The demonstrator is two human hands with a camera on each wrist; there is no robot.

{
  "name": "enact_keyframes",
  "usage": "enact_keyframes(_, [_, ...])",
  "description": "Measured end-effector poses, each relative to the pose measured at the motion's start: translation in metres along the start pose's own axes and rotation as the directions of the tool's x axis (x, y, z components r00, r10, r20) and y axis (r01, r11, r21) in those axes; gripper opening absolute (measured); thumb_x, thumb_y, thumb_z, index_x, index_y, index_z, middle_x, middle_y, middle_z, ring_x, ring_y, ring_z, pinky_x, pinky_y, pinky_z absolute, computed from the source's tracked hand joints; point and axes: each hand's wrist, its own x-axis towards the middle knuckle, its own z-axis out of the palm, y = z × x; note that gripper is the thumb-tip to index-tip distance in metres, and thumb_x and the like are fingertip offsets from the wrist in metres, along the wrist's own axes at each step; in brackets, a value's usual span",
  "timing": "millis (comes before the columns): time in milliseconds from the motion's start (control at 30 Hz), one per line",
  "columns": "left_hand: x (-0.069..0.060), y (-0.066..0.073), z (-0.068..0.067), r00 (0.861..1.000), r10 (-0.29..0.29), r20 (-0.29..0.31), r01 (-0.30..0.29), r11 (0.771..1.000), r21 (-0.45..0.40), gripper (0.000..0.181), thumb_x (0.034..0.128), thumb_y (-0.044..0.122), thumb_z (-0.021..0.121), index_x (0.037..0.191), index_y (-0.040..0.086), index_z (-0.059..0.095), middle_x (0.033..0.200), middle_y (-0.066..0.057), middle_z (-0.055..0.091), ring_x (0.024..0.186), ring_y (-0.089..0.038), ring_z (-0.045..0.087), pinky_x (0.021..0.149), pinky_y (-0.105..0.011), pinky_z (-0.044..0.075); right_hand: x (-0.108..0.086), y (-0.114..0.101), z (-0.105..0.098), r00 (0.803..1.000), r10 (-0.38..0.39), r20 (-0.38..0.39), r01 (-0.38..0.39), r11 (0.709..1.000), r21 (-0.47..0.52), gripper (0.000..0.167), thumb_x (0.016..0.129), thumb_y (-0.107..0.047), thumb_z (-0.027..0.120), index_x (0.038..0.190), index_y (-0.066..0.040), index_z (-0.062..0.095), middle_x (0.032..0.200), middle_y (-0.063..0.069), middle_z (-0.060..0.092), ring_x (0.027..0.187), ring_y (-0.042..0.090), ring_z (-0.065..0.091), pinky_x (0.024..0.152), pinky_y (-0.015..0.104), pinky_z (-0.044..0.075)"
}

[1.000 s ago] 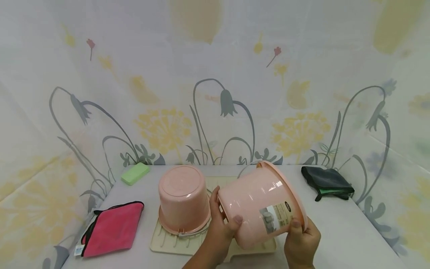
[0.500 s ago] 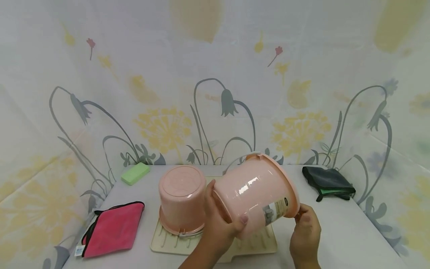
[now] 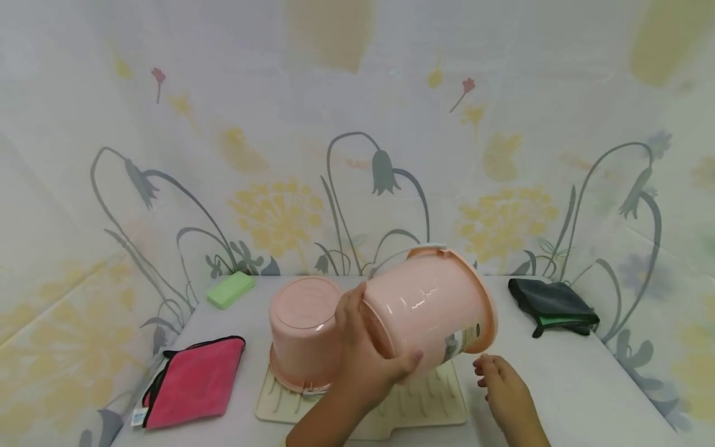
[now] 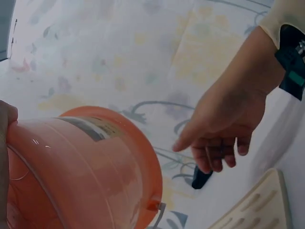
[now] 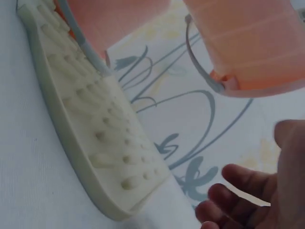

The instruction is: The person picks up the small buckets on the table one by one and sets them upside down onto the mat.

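Observation:
My left hand grips a pink plastic bucket by its base, thumb on the near side. The bucket lies tilted on its side in the air, its mouth facing right. Its wire handle sticks out above, and a paper label shows low on its wall. Just below the rim, my right hand hangs apart from the bucket with loosely bent fingers and holds nothing. A second pink bucket stands upside down on a cream ridged drying mat, partly behind my left hand.
A red cloth pouch with black edging lies at the left, a green sponge behind it. At the far right lies a dark folded pouch with green inside. A flower-printed curtain hangs behind the white table.
My right hand has let go of the bucket's rim and dropped slightly below it. In my left hand the bucket has turned, its label moving down and its handle rising.

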Motion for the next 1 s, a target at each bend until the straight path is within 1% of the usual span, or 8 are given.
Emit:
enact_keyframes(167, [0.006, 0.007, -0.004, 1.000, -0.004, 0.020, 0.002, 0.997, 0.080, 0.127, 0.0618, 0.052, 0.092, 0.163, 0.044, 0.016, 0.167, -0.003, 0.015, 0.148, -0.034, 0.032, 0.107, -0.058, 0.045, -0.001, 0.016, 0.002, 0.980, -0.117, 0.163, 0.148, 0.969, -0.195, 0.045, 0.105, -0.044, 0.062, 0.125, -0.004, 0.068, 0.121, 0.007, 0.069, 0.104, 0.021, 0.066, 0.087, 0.044, 0.056])
enact_keyframes(333, [0.012, 0.013, -0.009, 0.999, 0.000, 0.055, -0.007, 0.992, 0.128, 0.126, 0.0631, 0.053, 0.092, 0.163, 0.047, 0.015, 0.168, -0.004, 0.013, 0.149, -0.036, 0.031, 0.107, -0.058, 0.045, -0.005, 0.034, 0.002, 0.932, -0.252, 0.259, 0.303, 0.936, -0.180, 0.052, 0.098, -0.040, 0.073, 0.135, -0.004, 0.064, 0.137, 0.016, 0.064, 0.122, 0.038, 0.063, 0.098, 0.059, 0.053])
enact_keyframes(433, [0.017, 0.016, -0.012, 0.997, 0.013, 0.075, -0.026, 0.984, 0.175, 0.125, 0.0639, 0.053, 0.092, 0.163, 0.045, 0.017, 0.169, -0.006, 0.012, 0.151, -0.037, 0.029, 0.106, -0.061, 0.046, -0.001, 0.050, 0.005, 0.848, -0.444, 0.289, 0.503, 0.845, -0.181, 0.048, 0.097, -0.030, 0.075, 0.135, -0.003, 0.064, 0.138, 0.022, 0.064, 0.123, 0.045, 0.062, 0.097, 0.057, 0.054])
enact_keyframes(567, [0.026, 0.023, -0.016, 0.993, 0.012, 0.114, -0.037, 0.974, 0.225, 0.122, 0.0650, 0.055, 0.092, 0.162, 0.049, 0.018, 0.171, -0.007, 0.012, 0.154, -0.036, 0.025, 0.105, -0.065, 0.046, 0.008, 0.075, 0.012, 0.655, -0.714, 0.247, 0.754, 0.599, -0.269, 0.046, 0.086, -0.018, 0.083, 0.128, -0.004, 0.069, 0.129, 0.025, 0.069, 0.116, 0.036, 0.068, 0.086, 0.040, 0.058])
enact_keyframes(633, [0.030, 0.025, -0.016, 0.991, 0.014, 0.130, -0.045, 0.971, 0.234, 0.122, 0.0649, 0.055, 0.093, 0.160, 0.053, 0.017, 0.171, -0.007, 0.012, 0.154, -0.036, 0.023, 0.105, -0.065, 0.045, 0.011, 0.085, 0.017, 0.599, -0.769, 0.224, 0.788, 0.516, -0.337, 0.049, 0.082, -0.018, 0.086, 0.127, -0.006, 0.069, 0.126, 0.024, 0.071, 0.113, 0.028, 0.069, 0.083, 0.035, 0.056])
enact_keyframes(667, [0.031, 0.027, -0.017, 0.991, 0.021, 0.135, -0.052, 0.971, 0.233, 0.122, 0.0647, 0.054, 0.093, 0.160, 0.053, 0.017, 0.171, -0.007, 0.011, 0.154, -0.036, 0.022, 0.106, -0.065, 0.045, 0.012, 0.089, 0.019, 0.585, -0.781, 0.218, 0.792, 0.493, -0.360, 0.051, 0.080, -0.019, 0.086, 0.127, -0.007, 0.070, 0.126, 0.023, 0.071, 0.113, 0.027, 0.068, 0.083, 0.035, 0.054])
enact_keyframes(833, [0.042, 0.026, -0.019, 0.986, 0.092, 0.140, -0.128, 0.952, 0.277, 0.124, 0.0633, 0.051, 0.096, 0.162, 0.045, 0.021, 0.169, -0.012, 0.015, 0.150, -0.040, 0.025, 0.104, -0.065, 0.046, 0.012, 0.094, 0.027, 0.605, -0.762, 0.230, 0.770, 0.488, -0.411, 0.051, 0.082, -0.024, 0.085, 0.127, -0.009, 0.070, 0.128, 0.022, 0.071, 0.113, 0.029, 0.067, 0.100, 0.026, 0.036])
enact_keyframes(1000, [0.055, 0.024, -0.024, 0.978, 0.087, 0.191, -0.151, 0.924, 0.352, 0.121, 0.0655, 0.054, 0.094, 0.163, 0.043, 0.023, 0.169, -0.011, 0.013, 0.148, -0.043, 0.024, 0.099, -0.064, 0.048, 0.012, 0.090, 0.029, 0.563, -0.794, 0.229, 0.794, 0.442, -0.418, 0.050, 0.079, -0.022, 0.086, 0.124, -0.005, 0.070, 0.125, 0.024, 0.072, 0.111, 0.030, 0.069, 0.106, 0.003, 0.008])
